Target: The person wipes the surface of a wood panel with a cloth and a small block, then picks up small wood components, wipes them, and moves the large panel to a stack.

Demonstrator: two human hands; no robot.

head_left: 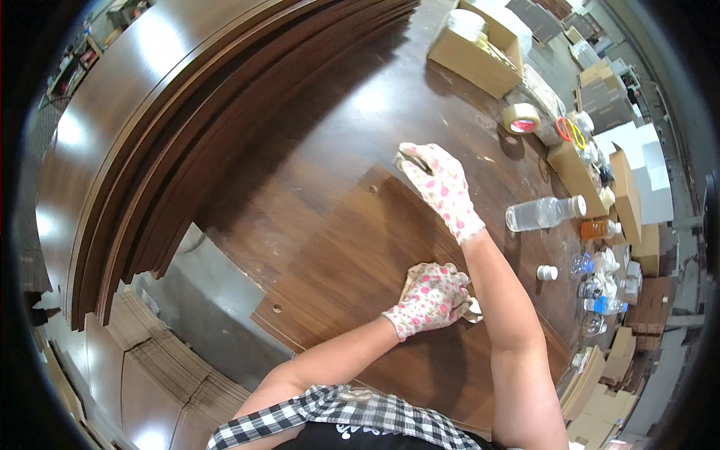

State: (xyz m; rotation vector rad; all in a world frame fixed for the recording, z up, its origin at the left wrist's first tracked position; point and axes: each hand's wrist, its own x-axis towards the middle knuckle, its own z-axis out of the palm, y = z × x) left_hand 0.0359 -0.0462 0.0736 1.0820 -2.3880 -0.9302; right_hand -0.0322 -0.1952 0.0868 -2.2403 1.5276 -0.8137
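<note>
Two gloved hands, left hand (429,298) and right hand (442,186), press the wood panel (352,255)

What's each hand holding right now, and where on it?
Right hand pinches a small dark piece at the wood panel's far corner. Left hand rests on the panel; grip unclear.

Stack on my left: curved dark-brown panels (150,150), piled edge on edge.
Far corner: an open cardboard box (480,52).
Near it: a tape roll (520,118).
On my right: a clear plastic bottle (544,213) lying down; an orange one (598,229), I think.
</note>
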